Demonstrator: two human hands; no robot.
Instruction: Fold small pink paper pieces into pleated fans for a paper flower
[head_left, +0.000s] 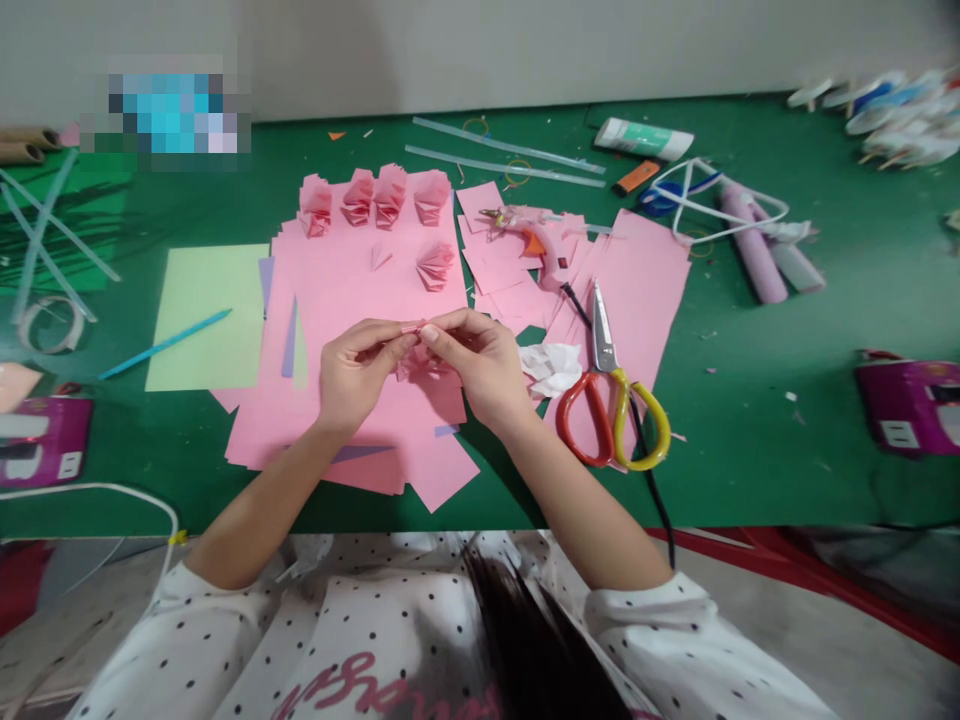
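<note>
- Two hands, the left hand (352,370) and the right hand (487,365), meet in the head view, with thumbs and fingertips grasping a small folded pink paper (411,327) from both sides; this fine pinch seems suited to so thin a piece.
- That folded piece is between the fingertips, above the pink sheets (352,405). More creased pink paper (429,368) shows just below the fingers; whether it belongs to the held piece, I cannot tell.
- Four pleated pieces (390,198) stand in a row toward the far edge of the sheets, and a single pleated piece (435,268) sits nearer the hands. Set there, they are probably out of the way of the fingers, their pleats safe from crushing.
- The glue gun (553,250) lies on smaller pink squares (499,262), right of the pleated pieces, within what looks like easy reach.
- The scissors (602,345) lie beside the right hand, blades pointing away and the red and yellow handles toward the person, likely handy for picking up.
- Crumpled white tissue (553,368) lies between that hand and the scissors.
- On the left, a blue pencil-like stick (176,340) rests across a pale green sheet (202,365) on the green table (757,370), apart from the folded paper.
</note>
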